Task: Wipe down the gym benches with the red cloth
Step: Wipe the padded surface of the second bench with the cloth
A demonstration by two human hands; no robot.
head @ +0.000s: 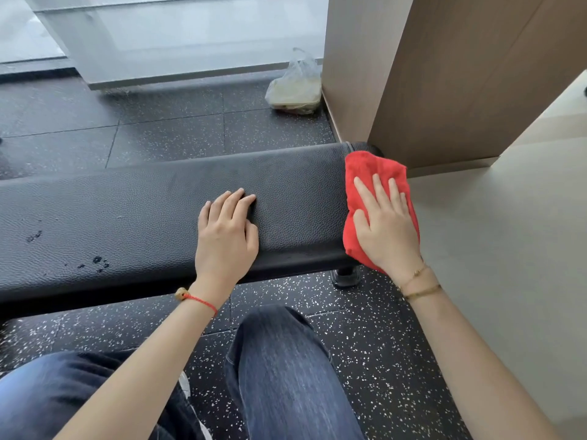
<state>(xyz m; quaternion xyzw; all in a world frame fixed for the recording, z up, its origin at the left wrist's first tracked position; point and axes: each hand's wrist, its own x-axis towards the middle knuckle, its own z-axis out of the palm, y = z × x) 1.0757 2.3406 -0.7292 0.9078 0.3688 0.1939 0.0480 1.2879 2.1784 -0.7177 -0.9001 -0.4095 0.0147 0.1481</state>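
A black padded gym bench [127,214] runs across the view from left to right. The red cloth [368,168] lies over the bench's right end. My right hand [386,223] presses flat on the cloth with straight, spread fingers. My left hand [227,233] rests palm down on the bench top a little left of the cloth, fingers relaxed and holding nothing. Several dark wet spots [98,262] mark the bench surface at the left.
A wood-panelled column [444,74] stands right behind the bench's right end. A clear plastic bag [295,87] sits on the speckled black floor [365,344] by the column. A pale floor area [492,249] lies to the right. My knees in jeans [279,369] are below the bench.
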